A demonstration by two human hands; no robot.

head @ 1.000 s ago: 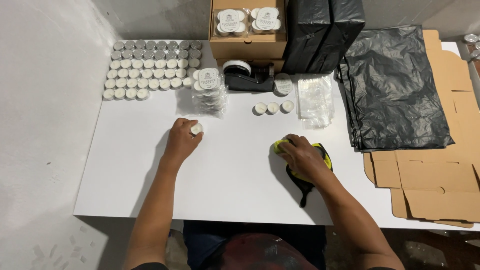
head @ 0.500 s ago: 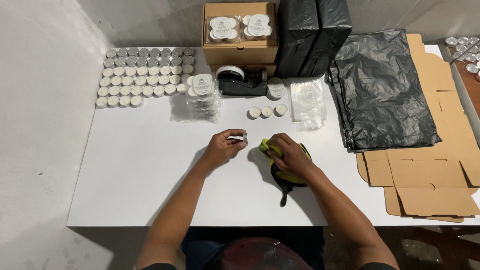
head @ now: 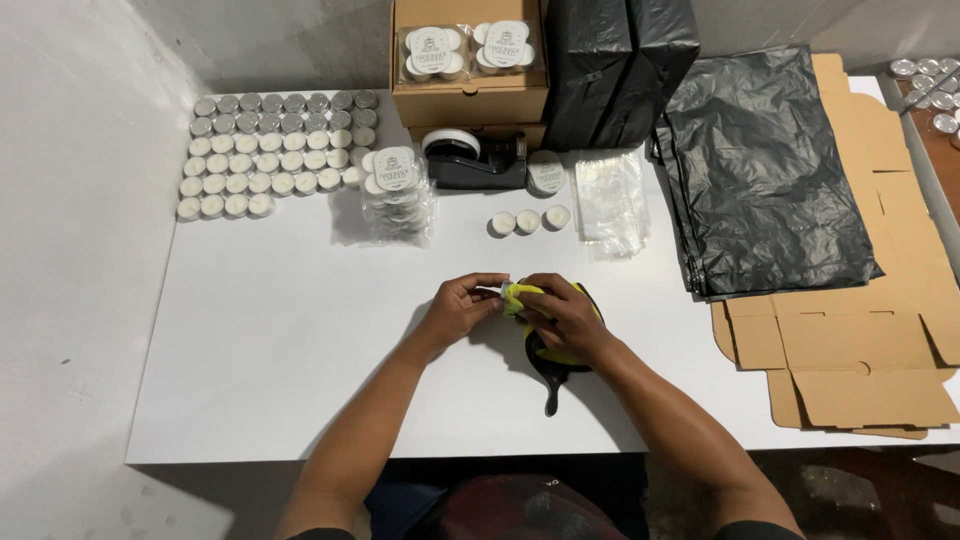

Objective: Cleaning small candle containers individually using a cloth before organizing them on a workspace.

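Note:
My left hand pinches a small tealight candle at the middle of the white table. My right hand grips a yellow cloth and presses it against the candle. A black and yellow tool with a dark handle lies under my right hand. Three loose tealights stand in a row just beyond my hands.
Rows of tealights fill the far left. Stacked clear packs of candles, a black tape dispenser, a cardboard box with packed candles, clear bags, black plastic bags and flat cardboard lie behind and right.
My left hand carried a tealight from the left to the middle and met my right hand, which lifted the yellow cloth up to the candle.

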